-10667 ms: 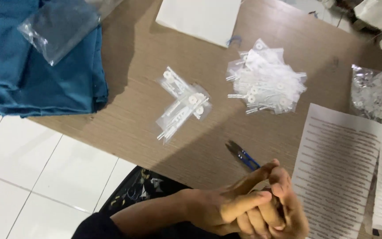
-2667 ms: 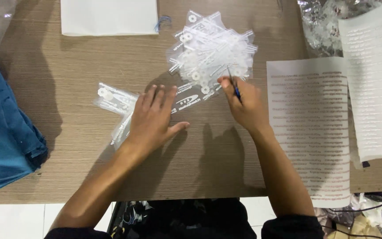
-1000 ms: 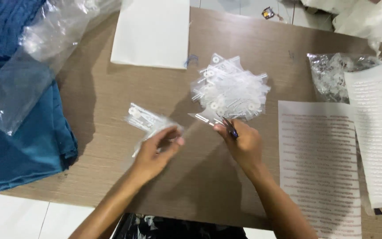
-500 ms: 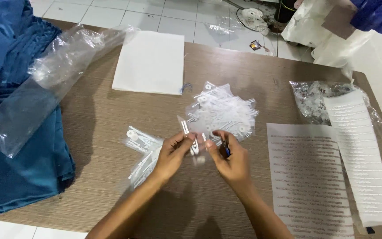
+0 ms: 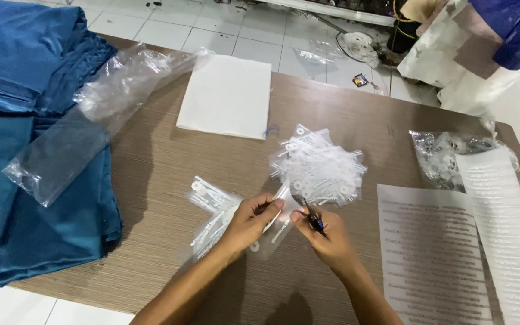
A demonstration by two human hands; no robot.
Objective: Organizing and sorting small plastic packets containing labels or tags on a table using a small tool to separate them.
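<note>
My left hand (image 5: pixel 247 221) and my right hand (image 5: pixel 325 238) meet near the front of a brown wooden table (image 5: pixel 151 162). Between their fingertips they pinch a small clear plastic packet (image 5: pixel 282 212) with white parts inside. My right hand also grips a small blue-handled tool (image 5: pixel 313 220). Just beyond the hands lies a heap of similar clear packets (image 5: pixel 319 167). A smaller bunch of packets (image 5: pixel 210 209) lies under and left of my left hand.
Folded blue cloth (image 5: pixel 25 180) and clear plastic bags (image 5: pixel 91 120) cover the table's left side. A white sheet (image 5: pixel 227 96) lies at the back. Printed paper sheets (image 5: pixel 434 253) and a bag of small parts (image 5: pixel 443 156) sit on the right. White tiled floor lies beyond.
My view has tilted up and back. My hands have come together from the heap and now hold one packet between them, nearer to me.
</note>
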